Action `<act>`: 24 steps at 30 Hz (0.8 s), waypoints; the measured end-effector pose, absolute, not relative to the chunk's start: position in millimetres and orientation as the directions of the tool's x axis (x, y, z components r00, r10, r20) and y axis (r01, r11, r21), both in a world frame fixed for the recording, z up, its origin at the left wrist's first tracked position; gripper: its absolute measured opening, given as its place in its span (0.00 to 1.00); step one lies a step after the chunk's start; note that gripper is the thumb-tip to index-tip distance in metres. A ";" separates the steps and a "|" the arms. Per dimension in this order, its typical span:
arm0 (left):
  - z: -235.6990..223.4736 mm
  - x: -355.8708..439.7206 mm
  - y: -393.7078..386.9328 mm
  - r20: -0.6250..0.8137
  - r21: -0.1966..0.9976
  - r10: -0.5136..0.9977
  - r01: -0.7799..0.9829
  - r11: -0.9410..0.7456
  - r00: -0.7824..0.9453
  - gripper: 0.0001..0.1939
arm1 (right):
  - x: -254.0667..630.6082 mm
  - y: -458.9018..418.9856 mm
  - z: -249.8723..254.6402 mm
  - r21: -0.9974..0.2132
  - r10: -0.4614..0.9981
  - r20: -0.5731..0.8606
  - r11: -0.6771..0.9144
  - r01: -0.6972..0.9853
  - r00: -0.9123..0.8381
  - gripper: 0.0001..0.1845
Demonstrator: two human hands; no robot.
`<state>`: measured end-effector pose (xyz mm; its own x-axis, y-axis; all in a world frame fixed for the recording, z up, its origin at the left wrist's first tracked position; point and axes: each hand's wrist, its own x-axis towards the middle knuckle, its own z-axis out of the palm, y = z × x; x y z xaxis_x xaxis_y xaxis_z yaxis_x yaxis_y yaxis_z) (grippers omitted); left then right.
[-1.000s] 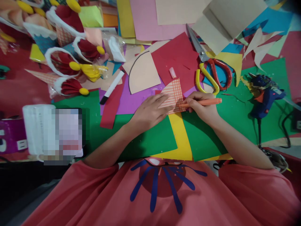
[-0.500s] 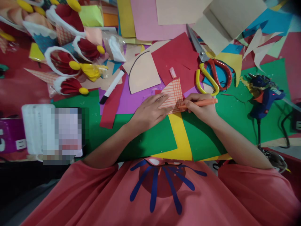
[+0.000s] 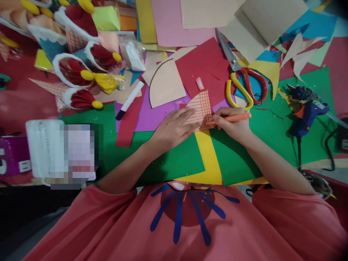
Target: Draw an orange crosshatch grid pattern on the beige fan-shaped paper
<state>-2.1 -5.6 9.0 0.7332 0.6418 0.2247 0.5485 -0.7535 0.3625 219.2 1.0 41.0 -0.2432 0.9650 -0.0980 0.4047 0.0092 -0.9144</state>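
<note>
A fan-shaped piece of peach paper (image 3: 201, 107) bears orange lines, crossed into a grid along its right side. My left hand (image 3: 175, 127) lies flat over its left part, fingers stretched out. In my right hand (image 3: 231, 121) is an orange marker pen (image 3: 239, 117), its tip down on the lower part of the paper. The pen's pinkish cap (image 3: 199, 83) rests just above, on a red sheet (image 3: 203, 61). Further left lies a larger peach quarter circle (image 3: 167, 85) with a black curved edge.
Scissors (image 3: 233, 65) with yellow and red handles lie beyond my right hand. A blue glue gun (image 3: 307, 112) stands at the right. A white marker (image 3: 129, 99), several paper cones with white trim (image 3: 72, 70) and a blurred-out device (image 3: 78, 152) are at the left.
Hardly anything differs. The orange marker pen and my right hand have shifted very slightly; my left hand stays on the paper.
</note>
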 end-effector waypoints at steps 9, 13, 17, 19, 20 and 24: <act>8.8 -2.6 -4.9 0.175 0.415 0.659 0.552 -0.723 0.731 0.14 | 219.5 1.9 41.1 -0.918 0.947 -0.132 -0.007 0.396 -0.291 0.11; 8.3 -2.9 -4.8 0.175 0.389 0.653 0.558 -0.733 0.737 0.14 | 221.5 3.5 41.3 -0.945 0.949 -0.155 -0.062 0.321 -0.274 0.09; 10.6 -2.4 -5.6 0.236 0.365 0.636 0.539 -0.759 0.735 0.13 | 222.8 4.2 40.7 -0.956 0.966 -0.193 -0.146 0.255 -0.169 0.07; 13.1 -1.7 -6.3 0.253 0.357 0.623 0.528 -0.771 0.740 0.14 | 223.3 4.2 39.2 -0.964 0.976 -0.182 -0.152 0.218 -0.122 0.08; 14.5 -1.2 -6.7 0.260 0.356 0.613 0.516 -0.779 0.746 0.14 | 223.5 4.2 38.3 -0.967 0.980 -0.173 -0.150 0.207 -0.099 0.08; 18.7 0.8 -8.1 0.245 0.387 0.568 0.458 -0.800 0.785 0.15 | 224.4 4.0 35.6 -0.971 0.988 -0.147 -0.135 0.197 -0.045 0.09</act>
<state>0.8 -8.1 18.7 0.7854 0.5684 0.2452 0.4582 -0.8001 0.3872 224.4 4.0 35.6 -0.0455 0.9881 -0.1471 0.1968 -0.1355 -0.9710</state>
